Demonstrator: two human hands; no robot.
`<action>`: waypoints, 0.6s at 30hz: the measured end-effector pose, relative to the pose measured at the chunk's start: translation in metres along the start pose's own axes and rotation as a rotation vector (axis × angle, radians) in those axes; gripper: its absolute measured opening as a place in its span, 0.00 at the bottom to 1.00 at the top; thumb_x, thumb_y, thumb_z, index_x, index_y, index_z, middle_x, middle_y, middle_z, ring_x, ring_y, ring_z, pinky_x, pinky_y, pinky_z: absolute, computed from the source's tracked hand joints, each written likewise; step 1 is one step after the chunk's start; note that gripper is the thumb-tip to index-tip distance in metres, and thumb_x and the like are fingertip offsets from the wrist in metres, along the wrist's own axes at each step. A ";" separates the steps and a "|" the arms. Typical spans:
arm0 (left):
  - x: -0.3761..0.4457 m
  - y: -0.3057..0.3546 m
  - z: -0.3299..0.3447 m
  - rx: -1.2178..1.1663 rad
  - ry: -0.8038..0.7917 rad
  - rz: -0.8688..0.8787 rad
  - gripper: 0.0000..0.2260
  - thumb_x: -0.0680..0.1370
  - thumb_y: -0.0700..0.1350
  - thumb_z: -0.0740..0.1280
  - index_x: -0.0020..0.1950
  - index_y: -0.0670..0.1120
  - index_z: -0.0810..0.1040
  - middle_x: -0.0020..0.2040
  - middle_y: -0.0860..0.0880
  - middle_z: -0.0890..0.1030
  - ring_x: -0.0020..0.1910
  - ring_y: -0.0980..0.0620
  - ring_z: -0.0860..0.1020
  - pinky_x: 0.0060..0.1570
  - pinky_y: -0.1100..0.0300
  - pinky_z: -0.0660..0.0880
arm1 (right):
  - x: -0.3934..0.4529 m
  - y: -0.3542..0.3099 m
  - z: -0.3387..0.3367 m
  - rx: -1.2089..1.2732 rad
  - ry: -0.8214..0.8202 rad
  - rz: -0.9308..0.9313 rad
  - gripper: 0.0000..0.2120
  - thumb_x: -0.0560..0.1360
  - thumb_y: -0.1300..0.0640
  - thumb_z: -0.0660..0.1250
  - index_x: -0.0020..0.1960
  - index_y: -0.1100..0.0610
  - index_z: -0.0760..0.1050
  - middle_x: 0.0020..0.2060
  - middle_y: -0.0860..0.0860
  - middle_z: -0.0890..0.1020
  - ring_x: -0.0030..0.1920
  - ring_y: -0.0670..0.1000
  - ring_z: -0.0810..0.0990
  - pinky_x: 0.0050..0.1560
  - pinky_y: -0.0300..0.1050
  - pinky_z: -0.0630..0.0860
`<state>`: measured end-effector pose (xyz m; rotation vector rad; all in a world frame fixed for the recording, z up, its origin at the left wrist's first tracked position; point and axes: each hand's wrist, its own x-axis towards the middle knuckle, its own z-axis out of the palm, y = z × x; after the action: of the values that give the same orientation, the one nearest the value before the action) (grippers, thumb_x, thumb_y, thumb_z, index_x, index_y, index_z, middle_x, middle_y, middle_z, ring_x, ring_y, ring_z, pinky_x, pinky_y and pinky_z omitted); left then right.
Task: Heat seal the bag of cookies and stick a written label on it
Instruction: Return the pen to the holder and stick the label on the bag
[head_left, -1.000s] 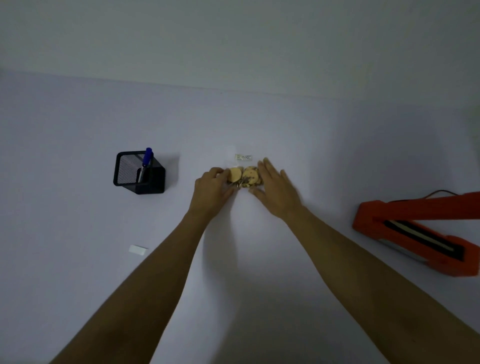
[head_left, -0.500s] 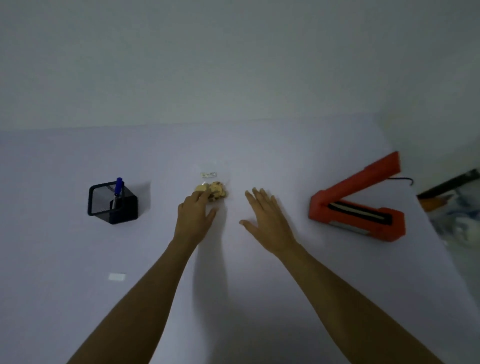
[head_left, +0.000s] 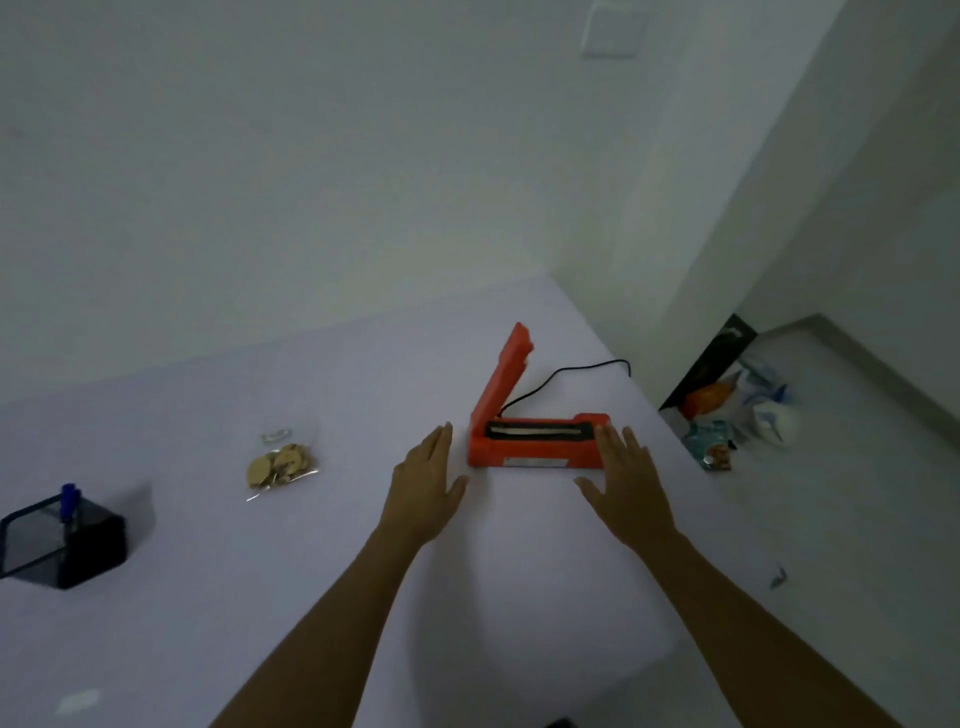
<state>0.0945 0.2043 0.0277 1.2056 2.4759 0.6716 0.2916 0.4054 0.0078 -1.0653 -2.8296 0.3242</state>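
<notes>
A clear bag of cookies (head_left: 280, 464) lies flat on the white table (head_left: 218, 561), left of centre. An orange heat sealer (head_left: 535, 439) stands on the table with its lid raised. My left hand (head_left: 426, 486) hovers open just left of the sealer's base. My right hand (head_left: 626, 480) is open at the sealer's right end, fingertips close to it. Neither hand holds anything. A small white label (head_left: 78, 701) lies near the table's front left.
A black mesh pen holder (head_left: 62, 543) with a blue pen (head_left: 67, 501) stands at the far left. The sealer's black cord (head_left: 566, 376) runs back toward the wall. Beyond the table's right edge, packets and bags (head_left: 727, 415) lie on the floor.
Both hands have left the bag of cookies and moved right to either side of the heat sealer. The view has swung right, so the bag now lies to the left.
</notes>
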 end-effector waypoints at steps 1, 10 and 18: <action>0.005 0.008 0.004 -0.003 -0.011 -0.003 0.33 0.79 0.53 0.62 0.78 0.46 0.49 0.78 0.47 0.55 0.75 0.46 0.58 0.71 0.50 0.60 | 0.006 0.010 -0.001 -0.018 -0.039 0.000 0.36 0.77 0.47 0.63 0.76 0.63 0.52 0.76 0.60 0.58 0.76 0.61 0.53 0.74 0.60 0.52; 0.027 0.037 0.035 -0.118 -0.007 -0.076 0.38 0.77 0.45 0.65 0.78 0.46 0.44 0.76 0.45 0.61 0.71 0.44 0.65 0.69 0.50 0.66 | 0.039 0.053 0.010 -0.055 -0.237 -0.072 0.34 0.80 0.51 0.57 0.77 0.60 0.42 0.78 0.54 0.49 0.78 0.58 0.44 0.76 0.56 0.46; 0.032 0.048 0.049 -0.045 0.027 -0.095 0.36 0.78 0.47 0.64 0.78 0.51 0.44 0.78 0.48 0.53 0.72 0.45 0.62 0.67 0.51 0.67 | 0.039 0.071 0.021 0.070 -0.237 -0.164 0.36 0.78 0.58 0.61 0.77 0.59 0.42 0.78 0.53 0.47 0.77 0.54 0.42 0.77 0.53 0.48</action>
<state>0.1294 0.2692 0.0102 1.0618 2.5084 0.7177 0.3045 0.4800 -0.0286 -0.8235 -3.0614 0.5632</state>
